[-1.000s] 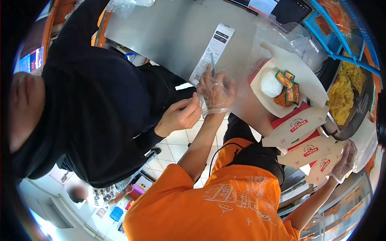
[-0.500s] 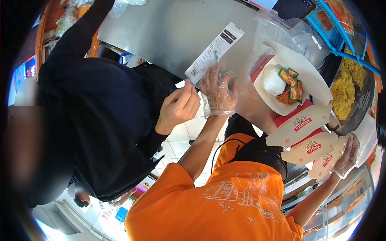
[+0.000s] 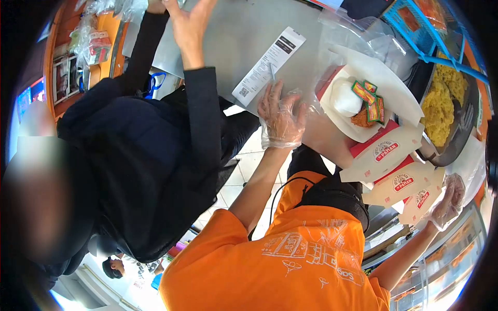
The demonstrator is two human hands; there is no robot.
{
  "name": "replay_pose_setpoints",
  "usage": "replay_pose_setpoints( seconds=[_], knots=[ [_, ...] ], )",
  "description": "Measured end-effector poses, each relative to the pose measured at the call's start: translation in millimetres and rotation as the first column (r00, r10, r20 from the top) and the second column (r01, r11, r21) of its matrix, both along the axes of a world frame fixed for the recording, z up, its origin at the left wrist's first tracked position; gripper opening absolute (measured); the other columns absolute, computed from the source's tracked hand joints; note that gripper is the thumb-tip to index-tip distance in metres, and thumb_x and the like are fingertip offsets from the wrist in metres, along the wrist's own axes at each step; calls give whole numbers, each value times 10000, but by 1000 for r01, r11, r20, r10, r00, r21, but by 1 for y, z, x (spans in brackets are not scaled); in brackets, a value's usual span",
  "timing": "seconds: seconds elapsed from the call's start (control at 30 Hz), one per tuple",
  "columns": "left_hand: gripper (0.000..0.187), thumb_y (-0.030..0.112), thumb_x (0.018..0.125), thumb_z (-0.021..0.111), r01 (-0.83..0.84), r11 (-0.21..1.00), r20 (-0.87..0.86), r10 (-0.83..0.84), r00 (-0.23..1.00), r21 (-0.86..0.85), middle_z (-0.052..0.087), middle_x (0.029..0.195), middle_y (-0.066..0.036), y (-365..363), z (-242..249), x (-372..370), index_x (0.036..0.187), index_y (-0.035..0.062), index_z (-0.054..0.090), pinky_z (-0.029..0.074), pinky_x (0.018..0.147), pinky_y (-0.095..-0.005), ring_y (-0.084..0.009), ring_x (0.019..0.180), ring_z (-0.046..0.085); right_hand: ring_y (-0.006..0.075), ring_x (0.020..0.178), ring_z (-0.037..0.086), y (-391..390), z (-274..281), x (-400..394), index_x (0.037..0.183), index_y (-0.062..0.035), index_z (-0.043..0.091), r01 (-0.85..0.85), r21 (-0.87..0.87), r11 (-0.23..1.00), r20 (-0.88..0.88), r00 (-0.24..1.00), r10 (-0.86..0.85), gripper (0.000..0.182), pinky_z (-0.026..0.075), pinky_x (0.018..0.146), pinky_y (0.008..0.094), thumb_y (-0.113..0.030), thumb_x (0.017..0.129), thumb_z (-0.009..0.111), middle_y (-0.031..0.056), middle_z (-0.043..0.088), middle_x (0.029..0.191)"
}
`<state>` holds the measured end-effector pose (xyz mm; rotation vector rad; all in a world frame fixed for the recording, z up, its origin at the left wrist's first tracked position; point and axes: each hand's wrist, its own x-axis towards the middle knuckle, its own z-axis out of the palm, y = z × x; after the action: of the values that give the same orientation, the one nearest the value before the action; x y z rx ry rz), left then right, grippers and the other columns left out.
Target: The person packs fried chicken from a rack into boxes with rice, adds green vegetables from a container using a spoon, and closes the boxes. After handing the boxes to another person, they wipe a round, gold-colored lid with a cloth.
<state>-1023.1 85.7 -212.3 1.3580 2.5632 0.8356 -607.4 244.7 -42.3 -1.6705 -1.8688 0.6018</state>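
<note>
My left hand (image 3: pixel 282 119), in a clear plastic glove, rests at the metal counter's edge with its fingers apart. Just beyond its fingertips, a thin pen-like object (image 3: pixel 272 71) lies over a long printed receipt (image 3: pixel 268 66). On the right, my right hand (image 3: pixel 449 201), also gloved, is beside the end of the printed cartons (image 3: pixel 402 182), its fingers stretched out and partly hard to make out. Above the cartons, an open carton (image 3: pixel 397 88) holds a white rounded portion (image 3: pixel 346 97), a browned food piece (image 3: pixel 361 120) and several green-red sachets (image 3: pixel 371 101).
At the left stands a person in dark clothes (image 3: pixel 140 155), one arm extended over the counter (image 3: pixel 233 31). A blue basket (image 3: pixel 410 31) and a dark tray of yellow food (image 3: pixel 441 111) with tongs are at the right. Another person (image 3: pixel 116 267) is in the background.
The other person's bare hand has moved from beside my left hand up over the counter. The view has shifted slightly; my hands have hardly moved.
</note>
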Motion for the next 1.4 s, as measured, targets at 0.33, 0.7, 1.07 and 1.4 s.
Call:
replay_pose_setpoints(
  seconds=[0.33, 0.7, 1.07, 1.4],
  knots=[
    [105, 159, 831, 706, 240, 842, 27, -289, 957, 482, 700, 1001, -106, 21, 101, 65, 872, 71, 669, 456, 949, -475, -357, 1039, 639, 164, 800, 626, -66, -4, 81, 981, 14, 654, 199, 191, 961, -193, 968, -162, 140, 521, 801, 310, -113, 953, 601, 98, 681, 863],
    [155, 102, 946, 523, 594, 394, 180, -904, 387, 701, 623, 1165, -212, -34, 171, 389, 925, -18, 619, 452, 964, -437, -331, 1095, 592, 292, 684, 598, -331, -30, 239, 846, -42, 664, 388, 91, 917, -121, 918, -377, 62, 484, 636, 376, -95, 827, 687, 125, 612, 711],
    [96, 58, 838, 639, 667, -348, -88, -916, -392, 658, 707, 978, -110, -132, 228, 768, 924, 30, 672, 492, 908, -396, -294, 981, 666, 177, 734, 637, -556, 28, 545, 939, -30, 681, 920, 252, 301, -356, 377, -855, 106, 516, 679, 297, -77, 845, 675, 100, 642, 853],
    [151, 12, 866, 641, 472, -208, 394, -329, -858, 857, 688, 1070, -128, -160, 241, 1042, 1014, -18, 646, 519, 847, -314, -196, 908, 664, 341, 1233, 487, -541, 143, 839, 1306, -149, 537, 833, 554, -12, 135, -104, -985, 580, 381, 1055, 438, -333, 792, 732, 170, 512, 1315]
  ],
)
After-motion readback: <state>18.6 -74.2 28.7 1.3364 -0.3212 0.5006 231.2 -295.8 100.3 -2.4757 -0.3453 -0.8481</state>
